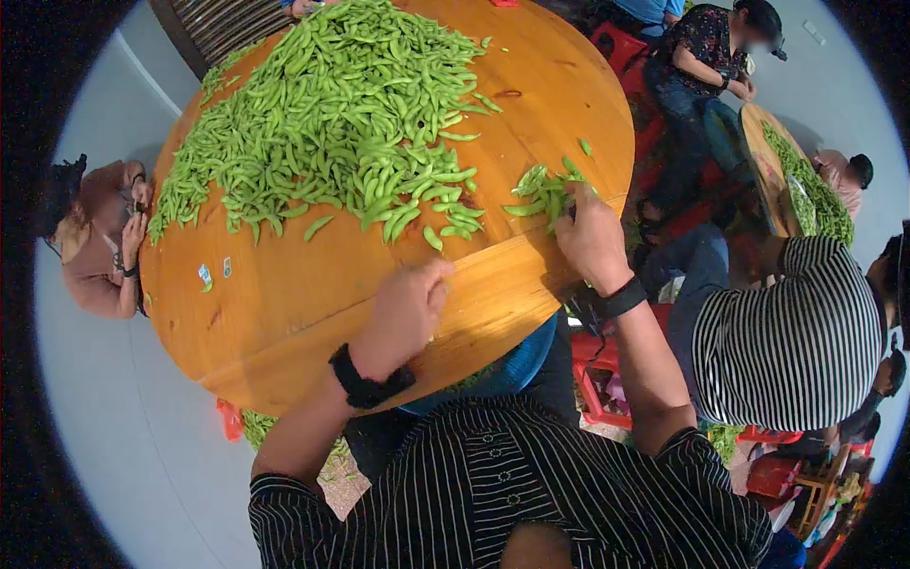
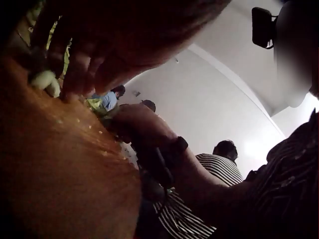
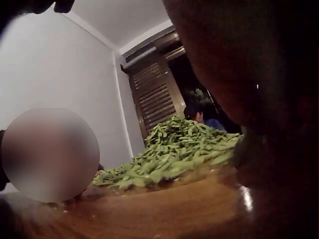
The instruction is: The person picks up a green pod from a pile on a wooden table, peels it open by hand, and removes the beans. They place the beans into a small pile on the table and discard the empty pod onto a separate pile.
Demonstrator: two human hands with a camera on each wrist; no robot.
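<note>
A big heap of green soybean pods (image 1: 332, 123) covers the far part of the round wooden table (image 1: 284, 313). My left hand (image 1: 403, 313) is over the near edge, in front of the heap, with its fingers curled. A pale green piece (image 2: 46, 83) shows beside its fingertips in the left wrist view; I cannot tell whether they pinch it. To the right, my right hand (image 1: 592, 237) has its fingers curled on a small cluster of pods (image 1: 545, 194), some sticking out on its left. The right fingertips are partly hidden.
A blue tub (image 1: 531, 356) stands under the near table edge. Two small packets (image 1: 206, 277) lie at the left. One person (image 1: 100, 237) sits at the left side, another in stripes (image 1: 787, 332) at the right. A second table (image 1: 768, 180) holds more pods.
</note>
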